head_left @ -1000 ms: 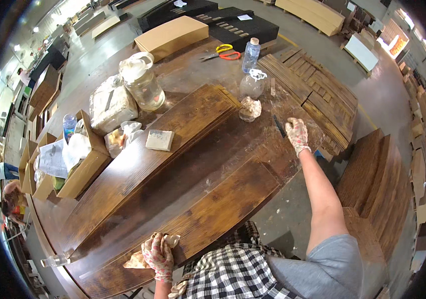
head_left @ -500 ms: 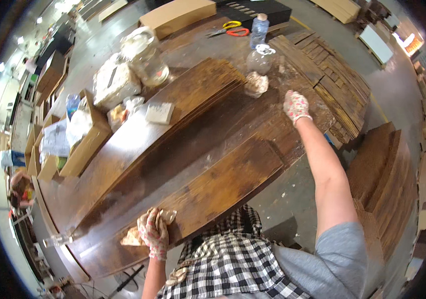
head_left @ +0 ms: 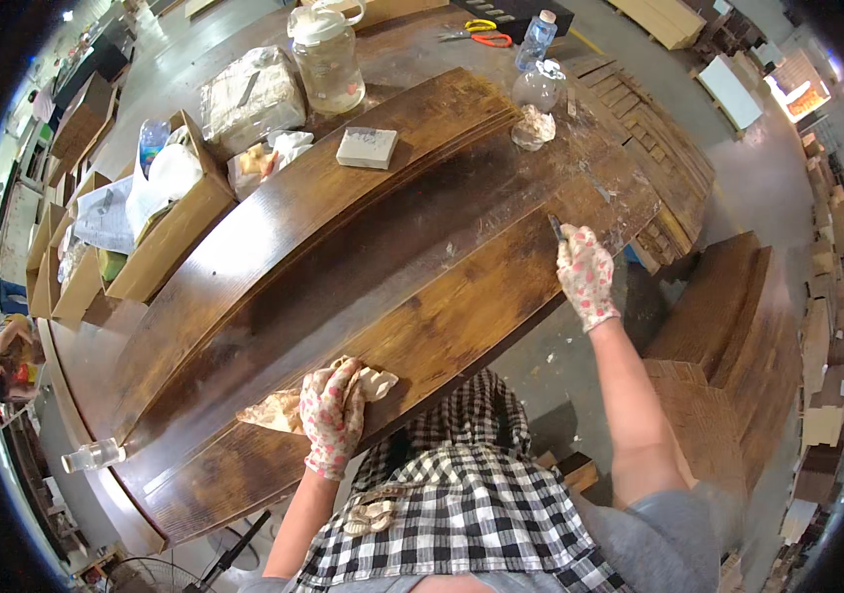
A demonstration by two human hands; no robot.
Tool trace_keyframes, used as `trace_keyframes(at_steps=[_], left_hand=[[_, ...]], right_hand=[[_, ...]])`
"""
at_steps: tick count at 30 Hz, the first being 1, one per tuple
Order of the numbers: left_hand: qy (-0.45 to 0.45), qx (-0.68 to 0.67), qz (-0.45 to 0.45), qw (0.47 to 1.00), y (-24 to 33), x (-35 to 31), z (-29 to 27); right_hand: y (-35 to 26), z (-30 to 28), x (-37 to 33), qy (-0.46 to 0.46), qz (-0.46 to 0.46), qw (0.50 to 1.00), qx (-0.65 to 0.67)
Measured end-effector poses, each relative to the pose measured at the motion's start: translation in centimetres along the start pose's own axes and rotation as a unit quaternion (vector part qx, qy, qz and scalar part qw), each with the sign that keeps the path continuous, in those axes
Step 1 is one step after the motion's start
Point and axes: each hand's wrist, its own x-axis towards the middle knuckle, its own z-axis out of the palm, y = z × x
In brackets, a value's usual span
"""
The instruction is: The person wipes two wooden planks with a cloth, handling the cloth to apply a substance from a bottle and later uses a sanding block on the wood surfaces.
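Observation:
A long brown wood-grain board [head_left: 442, 316] lies slantwise along the near edge of the table. My left hand [head_left: 333, 410], in a white glove with pink spots, is closed round a crumpled, stained tan rag [head_left: 270, 411] and presses it on the board's near left part. At the board's right end is my right hand [head_left: 588, 272], gloved alike. Its fingers are closed on a small, thin dark tool [head_left: 555, 227] that points away from me; its exact kind is too small to make out.
Behind lies a stack of brown boards [head_left: 274, 227] bearing a pale block [head_left: 368, 147]. Cardboard boxes [head_left: 170, 242], a wrapped bundle [head_left: 252, 96] and a clear jug [head_left: 327, 64] stand beyond. Scissors [head_left: 489, 38], a bottle [head_left: 537, 42] and a small glass [head_left: 94, 456] are on the table.
My right hand has come back toward me to the board's right end, and a thin dark tool now shows in it. The left hand with the rag has shifted slightly right. The view has moved.

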Motion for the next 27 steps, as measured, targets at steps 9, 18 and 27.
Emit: trace_keyframes(at_steps=[9,18,27], left_hand=[[-0.025,-0.041,0.030,0.998,-2.1,-2.6,-2.7],[-0.044,0.023,0.042,0.998,-2.6,-3.1,-2.4],[-0.048,0.067,0.038,0.996,-2.0,-2.8,-2.5]], right_hand=[[-13.8,0.1,-4.6,-0.112,-0.156,0.978,0.083],[-9.8,1.4,-3.0,-0.011,-0.068,0.992,0.104],[-6.7,1.6,-1.1,-0.064,0.000,0.997,0.036]])
